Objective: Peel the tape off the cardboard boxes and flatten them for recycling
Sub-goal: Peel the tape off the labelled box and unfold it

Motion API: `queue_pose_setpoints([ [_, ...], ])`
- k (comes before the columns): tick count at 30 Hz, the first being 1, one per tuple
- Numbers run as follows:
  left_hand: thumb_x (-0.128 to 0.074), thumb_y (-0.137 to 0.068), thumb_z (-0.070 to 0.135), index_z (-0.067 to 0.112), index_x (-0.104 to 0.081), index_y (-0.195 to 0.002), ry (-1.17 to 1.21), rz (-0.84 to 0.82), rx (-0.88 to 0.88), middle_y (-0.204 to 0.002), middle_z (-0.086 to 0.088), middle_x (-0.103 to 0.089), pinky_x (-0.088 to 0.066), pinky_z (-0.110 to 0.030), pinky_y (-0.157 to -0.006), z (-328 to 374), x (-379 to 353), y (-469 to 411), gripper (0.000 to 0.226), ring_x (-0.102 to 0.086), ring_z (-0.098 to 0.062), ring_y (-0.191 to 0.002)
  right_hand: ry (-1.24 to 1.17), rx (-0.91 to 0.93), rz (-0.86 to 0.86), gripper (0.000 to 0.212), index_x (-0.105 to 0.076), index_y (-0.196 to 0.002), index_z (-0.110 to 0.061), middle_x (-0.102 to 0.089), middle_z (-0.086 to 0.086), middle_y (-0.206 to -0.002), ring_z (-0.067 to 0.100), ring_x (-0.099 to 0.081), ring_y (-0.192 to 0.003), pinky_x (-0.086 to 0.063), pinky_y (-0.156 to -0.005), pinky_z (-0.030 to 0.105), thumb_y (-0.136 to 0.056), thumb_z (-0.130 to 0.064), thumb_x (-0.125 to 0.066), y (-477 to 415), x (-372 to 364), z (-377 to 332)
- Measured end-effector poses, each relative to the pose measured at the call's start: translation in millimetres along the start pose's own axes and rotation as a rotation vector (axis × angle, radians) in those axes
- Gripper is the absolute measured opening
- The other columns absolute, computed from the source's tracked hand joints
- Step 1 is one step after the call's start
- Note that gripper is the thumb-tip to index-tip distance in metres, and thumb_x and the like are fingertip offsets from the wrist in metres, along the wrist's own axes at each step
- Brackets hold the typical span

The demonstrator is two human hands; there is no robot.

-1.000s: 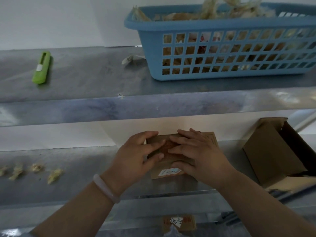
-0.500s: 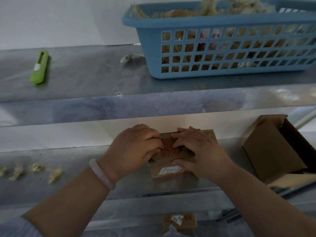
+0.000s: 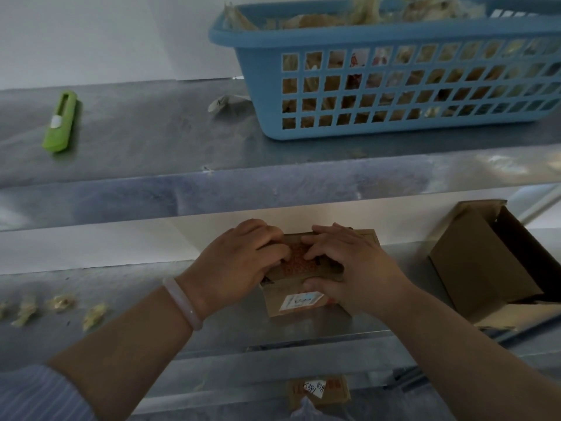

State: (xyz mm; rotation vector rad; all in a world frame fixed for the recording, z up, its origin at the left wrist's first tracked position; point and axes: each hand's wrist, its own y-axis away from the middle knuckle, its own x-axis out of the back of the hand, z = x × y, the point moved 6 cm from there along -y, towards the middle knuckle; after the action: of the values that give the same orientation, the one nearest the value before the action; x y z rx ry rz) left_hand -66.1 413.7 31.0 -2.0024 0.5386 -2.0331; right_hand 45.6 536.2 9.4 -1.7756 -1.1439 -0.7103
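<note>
Cardboard box (image 3: pixel 274 303) sits lower centre of the frame on the lower shelf (image 3: pixel 145 302). Our left grip (image 3: pixel 239 262) curls onto its top; our right grip (image 3: pixel 355 268) clasps it, thumb in front. We judge it light, stiff, easily crushed: best held by its edges.

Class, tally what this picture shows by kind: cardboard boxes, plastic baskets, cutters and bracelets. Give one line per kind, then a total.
Brown cardboard boxes: 3 (small box gripped by left hand and right hand; open box at right; labelled box lowest in view)
Blue plastic lattice basket: 1
Green plastic cutter: 1
Pale bracelet: 1
Total: 6
</note>
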Motion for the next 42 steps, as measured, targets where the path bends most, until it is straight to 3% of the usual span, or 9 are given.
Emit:
queue_pose_setpoints([
  [10,-0.051,-0.091,0.015,0.012,-0.066,-0.090,0.031,0.027,0.029,-0.099,-0.005,-0.062,-0.048,-0.038,-0.076,-0.3,-0.9,0.9,0.016,-0.055,-0.025,-0.090,0.030,0.013,0.036,0.044,-0.068,-0.105,-0.027,-0.062,-0.013,-0.128,0.002,-0.043,-0.130,-0.011,-0.114,0.012,-0.068,-0.045,-0.083,0.1,-2.5,2.5],
  [13,-0.049,-0.093,0.031,0.012,-0.066,-0.104,0.123,0.070,0.167,-0.106,-0.001,-0.061,-0.040,-0.025,-0.091,-8.4,-4.8,7.6,0.027,-0.053,-0.017,-0.099,0.025,0.027,0.039,0.047,-0.068,-0.108,-0.025,-0.062,-0.010,-0.128,0.006,-0.046,-0.131,-0.027,-0.116,0.031,-0.069,-0.046,-0.082,-0.7,-0.8,2.5],
  [15,-0.049,-0.091,0.042,0.016,-0.061,-0.116,0.254,0.122,0.345,-0.116,0.004,-0.057,-0.037,-0.021,-0.097,-18.5,-10.4,16.3,0.039,-0.050,-0.010,-0.109,0.100,0.057,0.046,0.057,-0.065,-0.118,-0.024,-0.058,-0.006,-0.133,0.015,-0.049,-0.129,-0.039,-0.108,0.042,-0.069,-0.052,-0.078,1.7,1.6,-0.9],
  [20,-0.052,-0.079,0.060,0.035,-0.045,-0.133,0.889,0.079,0.700,-0.132,0.014,-0.053,-0.046,-0.027,-0.097,-25.3,-48.3,50.5,0.059,-0.050,-0.005,-0.122,0.343,0.083,0.051,0.081,-0.049,-0.139,-0.028,-0.050,0.003,-0.142,0.025,-0.048,-0.127,-0.039,-0.107,0.045,-0.068,-0.061,-0.069,5.2,4.5,-6.9],
  [26,-0.072,-0.058,0.072,0.045,-0.020,-0.137,0.775,0.104,0.764,-0.138,0.020,-0.035,-0.036,-0.012,-0.096,-31.5,-45.4,82.4,0.098,-0.037,0.010,-0.123,-0.212,-0.105,0.178,0.086,-0.023,-0.145,-0.047,-0.033,-0.026,-0.141,0.000,-0.038,-0.129,-0.035,-0.102,0.011,-0.074,-0.059,-0.069,23.4,13.1,23.1],
  [32,-0.087,-0.056,0.025,0.041,-0.028,-0.141,0.999,0.164,0.833,-0.134,0.010,-0.042,-0.052,-0.015,-0.079,-39.2,-27.5,85.4,0.104,-0.054,0.006,-0.110,-0.643,-0.337,0.183,0.087,-0.015,-0.146,-0.047,-0.046,-0.021,-0.136,0.003,-0.050,-0.125,-0.050,-0.094,0.020,-0.078,-0.062,-0.066,56.4,-19.8,43.7],
  [35,-0.088,-0.049,0.034,0.043,-0.038,-0.130,0.981,0.247,0.838,-0.122,0.008,-0.049,-0.054,-0.017,-0.074,-38.2,-13.7,79.2,0.095,-0.057,0.003,-0.101,-0.634,-0.429,0.182,0.069,-0.033,-0.140,-0.049,-0.054,-0.023,-0.131,-0.002,-0.053,-0.120,-0.050,-0.085,0.016,-0.079,-0.064,-0.062,61.1,-24.7,46.9],
  [38,-0.087,-0.046,0.053,0.048,-0.040,-0.123,0.792,0.249,0.839,-0.118,0.019,-0.051,-0.051,-0.018,-0.080,-34.1,-5.8,73.4,0.091,-0.053,0.003,-0.103,-0.894,-0.602,0.225,0.060,-0.045,-0.131,-0.055,-0.057,-0.025,-0.126,-0.002,-0.057,-0.114,-0.053,-0.079,0.018,-0.074,-0.059,-0.066,60.0,-28.9,52.2],
  [42,-0.076,-0.057,0.067,0.047,-0.038,-0.134,0.690,0.231,0.744,-0.129,0.022,-0.044,-0.043,-0.017,-0.094,-20.7,-3.6,64.4,0.089,-0.046,0.000,-0.118,-0.961,-0.719,0.272,0.045,-0.053,-0.119,-0.055,-0.052,-0.024,-0.127,0.005,-0.054,-0.117,-0.049,-0.095,0.035,-0.077,-0.049,-0.067,52.5,-32.9,60.8],
])
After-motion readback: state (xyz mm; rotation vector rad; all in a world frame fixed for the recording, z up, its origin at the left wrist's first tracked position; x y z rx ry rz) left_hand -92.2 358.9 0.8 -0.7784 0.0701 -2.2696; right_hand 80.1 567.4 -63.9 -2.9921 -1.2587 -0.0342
